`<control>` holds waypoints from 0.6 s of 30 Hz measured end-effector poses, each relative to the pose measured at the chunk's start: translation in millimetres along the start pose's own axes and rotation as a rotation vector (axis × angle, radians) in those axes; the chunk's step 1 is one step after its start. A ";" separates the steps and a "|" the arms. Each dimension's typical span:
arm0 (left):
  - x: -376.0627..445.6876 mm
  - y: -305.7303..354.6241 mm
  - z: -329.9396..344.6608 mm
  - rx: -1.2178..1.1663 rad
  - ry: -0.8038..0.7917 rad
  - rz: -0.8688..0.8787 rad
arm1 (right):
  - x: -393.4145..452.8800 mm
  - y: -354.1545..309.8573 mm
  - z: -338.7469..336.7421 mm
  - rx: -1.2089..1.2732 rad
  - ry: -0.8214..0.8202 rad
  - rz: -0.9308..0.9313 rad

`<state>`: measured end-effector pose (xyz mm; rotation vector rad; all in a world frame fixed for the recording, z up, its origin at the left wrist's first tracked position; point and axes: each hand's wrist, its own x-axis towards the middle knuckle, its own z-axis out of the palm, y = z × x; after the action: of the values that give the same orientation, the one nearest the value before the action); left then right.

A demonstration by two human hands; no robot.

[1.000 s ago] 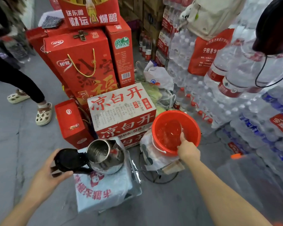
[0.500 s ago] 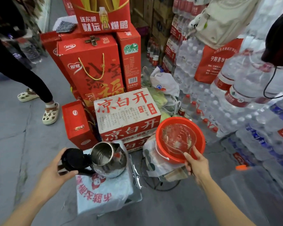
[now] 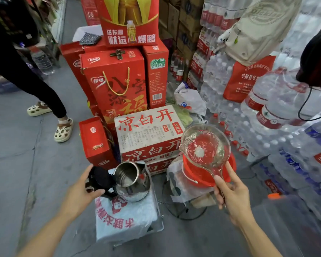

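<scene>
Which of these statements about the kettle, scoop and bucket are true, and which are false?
1. The right hand holds the clear scoop by its handle above the red bucket. True.
2. The kettle is closed. False: the left hand holds its black lid swung open, baring the steel mouth.
3. The scoop rests inside the kettle. False: it hangs over the bucket, apart from the kettle.
4. The kettle stands on a plastic-wrapped pack with red print. True.
</scene>
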<state>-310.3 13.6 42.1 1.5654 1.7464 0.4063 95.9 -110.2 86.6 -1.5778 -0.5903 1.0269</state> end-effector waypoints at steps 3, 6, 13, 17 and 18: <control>-1.0 -0.3 -2.0 -0.002 -0.021 0.007 | -19.3 -5.0 23.0 -0.014 -0.022 -0.012; -1.2 -1.5 -3.6 -0.009 -0.018 0.026 | -36.9 -1.0 50.9 -0.015 -0.041 -0.002; -0.3 -9.2 -4.4 -0.008 -0.021 0.068 | -60.8 26.2 117.0 0.013 -0.086 0.063; 2.6 -17.0 -4.6 0.012 -0.019 0.066 | -68.3 38.8 143.8 -0.013 -0.089 0.079; 2.5 -17.7 -4.9 0.017 -0.017 0.071 | -70.0 40.7 148.9 -0.026 -0.089 0.075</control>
<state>-326.3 13.5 32.8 1.6420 1.6888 0.4133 -72.2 -100.5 67.0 -1.5932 -0.6109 1.1543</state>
